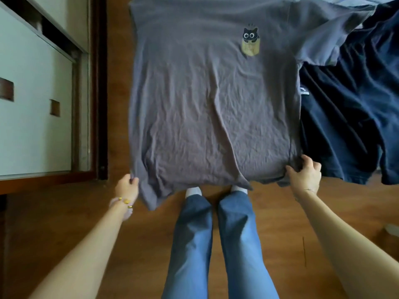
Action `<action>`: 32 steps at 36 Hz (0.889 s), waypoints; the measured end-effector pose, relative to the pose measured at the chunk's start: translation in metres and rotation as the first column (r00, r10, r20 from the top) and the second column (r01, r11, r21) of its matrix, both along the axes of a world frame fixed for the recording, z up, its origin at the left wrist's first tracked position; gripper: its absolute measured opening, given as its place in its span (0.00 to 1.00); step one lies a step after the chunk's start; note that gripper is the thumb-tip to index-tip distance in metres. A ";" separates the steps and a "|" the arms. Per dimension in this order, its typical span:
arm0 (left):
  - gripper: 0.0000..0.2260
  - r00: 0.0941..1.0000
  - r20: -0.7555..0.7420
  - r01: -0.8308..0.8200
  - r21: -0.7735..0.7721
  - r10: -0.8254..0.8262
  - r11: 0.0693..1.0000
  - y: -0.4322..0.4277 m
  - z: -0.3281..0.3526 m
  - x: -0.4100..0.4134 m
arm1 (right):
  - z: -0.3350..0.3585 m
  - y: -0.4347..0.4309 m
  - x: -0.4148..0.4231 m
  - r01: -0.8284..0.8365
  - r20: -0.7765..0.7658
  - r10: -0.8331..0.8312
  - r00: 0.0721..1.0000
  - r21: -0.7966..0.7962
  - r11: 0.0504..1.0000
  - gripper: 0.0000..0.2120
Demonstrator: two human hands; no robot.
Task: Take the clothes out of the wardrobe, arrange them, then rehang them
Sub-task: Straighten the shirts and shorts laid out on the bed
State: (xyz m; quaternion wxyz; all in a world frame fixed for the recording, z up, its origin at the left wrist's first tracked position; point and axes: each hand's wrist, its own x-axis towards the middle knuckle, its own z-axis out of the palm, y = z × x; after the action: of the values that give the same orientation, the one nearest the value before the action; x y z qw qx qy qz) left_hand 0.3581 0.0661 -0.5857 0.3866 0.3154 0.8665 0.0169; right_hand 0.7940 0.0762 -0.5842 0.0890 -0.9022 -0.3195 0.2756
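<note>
A grey-brown T-shirt (211, 100) with a small black cat print on its chest hangs spread out in front of me, its top out of view. My left hand (127, 186) pinches the hem at its left corner. My right hand (305, 173) grips the hem at its right corner, fingers curled round the cloth. The shirt is stretched flat between both hands above the floor.
A dark navy garment (349, 117) hangs just to the right of the T-shirt, and a pale blue one (354, 1) shows at the top. A white wardrobe with a sliding door (36, 117) stands to the left. My legs in blue trousers stand on a wooden floor (64, 212).
</note>
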 end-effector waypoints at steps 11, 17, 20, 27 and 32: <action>0.15 0.972 0.070 -0.231 0.095 0.225 0.968 -0.011 0.013 -0.030 | 0.005 -0.003 0.010 0.001 -0.153 -0.005 0.988 -0.026 1.000 0.13; 0.09 0.958 0.155 -0.250 0.037 0.241 0.968 -0.025 -0.002 -0.015 | 0.000 -0.024 0.005 -0.010 -0.224 0.011 0.974 0.008 1.000 0.16; 0.17 0.952 0.152 -0.275 0.035 0.267 0.961 -0.028 0.003 -0.010 | 0.000 -0.025 0.006 -0.059 -0.220 0.048 0.974 -0.046 0.997 0.10; 0.20 0.968 0.099 -0.238 0.072 0.230 0.969 -0.031 0.014 -0.029 | 0.006 -0.012 0.055 -0.069 -0.123 0.056 0.991 -0.098 0.993 0.15; 0.15 0.979 0.065 -0.192 0.011 0.191 0.981 -0.028 -0.002 -0.020 | 0.002 -0.005 0.064 0.045 -0.132 -0.060 0.989 -0.112 0.993 0.16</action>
State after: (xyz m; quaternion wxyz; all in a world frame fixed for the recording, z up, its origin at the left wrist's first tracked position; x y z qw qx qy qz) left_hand 0.3379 0.0379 -0.5882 0.4079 0.2332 0.8798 0.0715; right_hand 0.8576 0.0712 -0.5821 0.0686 -0.8930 -0.2735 0.3507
